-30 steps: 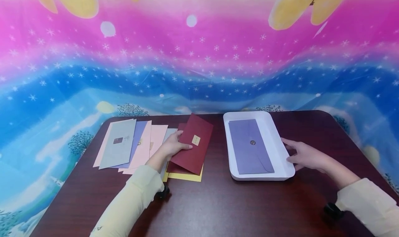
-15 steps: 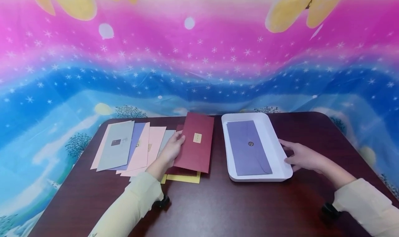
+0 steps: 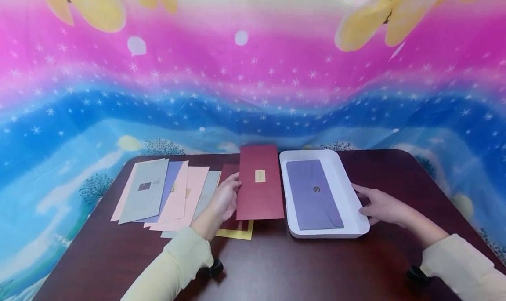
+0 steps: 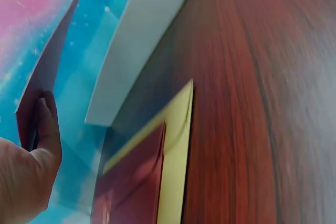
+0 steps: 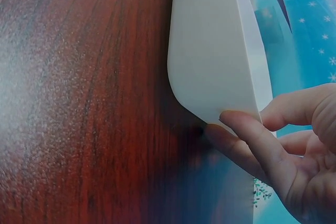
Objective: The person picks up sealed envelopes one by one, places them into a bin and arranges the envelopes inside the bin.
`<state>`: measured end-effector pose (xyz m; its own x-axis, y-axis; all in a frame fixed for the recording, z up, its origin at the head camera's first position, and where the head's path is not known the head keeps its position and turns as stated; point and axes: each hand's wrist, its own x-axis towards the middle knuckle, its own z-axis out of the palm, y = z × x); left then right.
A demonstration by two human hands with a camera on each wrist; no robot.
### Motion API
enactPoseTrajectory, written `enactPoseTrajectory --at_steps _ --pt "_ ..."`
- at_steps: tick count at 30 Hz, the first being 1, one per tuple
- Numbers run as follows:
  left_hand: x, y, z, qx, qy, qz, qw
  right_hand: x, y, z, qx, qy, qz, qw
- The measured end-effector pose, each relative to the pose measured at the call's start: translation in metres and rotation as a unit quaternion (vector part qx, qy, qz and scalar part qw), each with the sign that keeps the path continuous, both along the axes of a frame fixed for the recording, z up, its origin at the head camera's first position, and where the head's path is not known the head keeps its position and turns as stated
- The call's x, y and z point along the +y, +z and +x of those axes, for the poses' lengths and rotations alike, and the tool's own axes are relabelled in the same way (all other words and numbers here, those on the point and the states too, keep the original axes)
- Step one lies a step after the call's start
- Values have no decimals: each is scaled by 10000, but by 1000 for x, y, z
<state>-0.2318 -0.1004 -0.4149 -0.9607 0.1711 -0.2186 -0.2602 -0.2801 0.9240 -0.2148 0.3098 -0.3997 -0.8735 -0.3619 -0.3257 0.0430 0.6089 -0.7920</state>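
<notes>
In the head view my left hand (image 3: 224,200) grips a dark red envelope (image 3: 259,200) by its left edge and holds it up off the table. The left wrist view shows that envelope (image 4: 50,66) nearly edge-on, with the thumb on its near face. Just right of it stands a white tray (image 3: 351,195) with a purple envelope (image 3: 310,195) lying inside. My right hand (image 3: 385,206) holds the tray's right side; in the right wrist view its fingers (image 5: 252,135) lie against the outer wall at the rim.
Left of the tray, several envelopes overlap in a fanned row: grey (image 3: 136,200), blue-purple, pink (image 3: 199,182) and another grey. A dark red envelope (image 3: 227,171) and a yellow one (image 3: 239,235) lie under the left hand. A printed cloth (image 3: 253,72) hangs behind the dark wooden table (image 3: 300,270).
My left hand has carried the dark red envelope right, from over the pile to beside the tray, turning it from slanted to nearly straight. The right hand stays at the tray.
</notes>
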Motion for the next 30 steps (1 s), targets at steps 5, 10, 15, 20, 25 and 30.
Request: enactPoseTrajectory --at_steps 5,10,15,20,25,30 --pt "11 2 4 -109 -243 299 9992 -1 -1 1 -17 -8 -19 10000" --pt "21 5 4 -226 -380 548 9975 -1 -1 -1 13 20 75 10000" --pt "30 7 2 -162 -582 599 9964 -1 0 -1 18 -2 98 9999" --pt "39 10 0 -257 -776 717 9941 -1 0 0 17 -30 103 9999" --pt "48 10 -1 -398 -896 917 9910 -2 1 0 22 -42 139 9999" --pt "56 10 -3 -441 -1097 870 9892 -3 2 1 107 -11 153 9998"
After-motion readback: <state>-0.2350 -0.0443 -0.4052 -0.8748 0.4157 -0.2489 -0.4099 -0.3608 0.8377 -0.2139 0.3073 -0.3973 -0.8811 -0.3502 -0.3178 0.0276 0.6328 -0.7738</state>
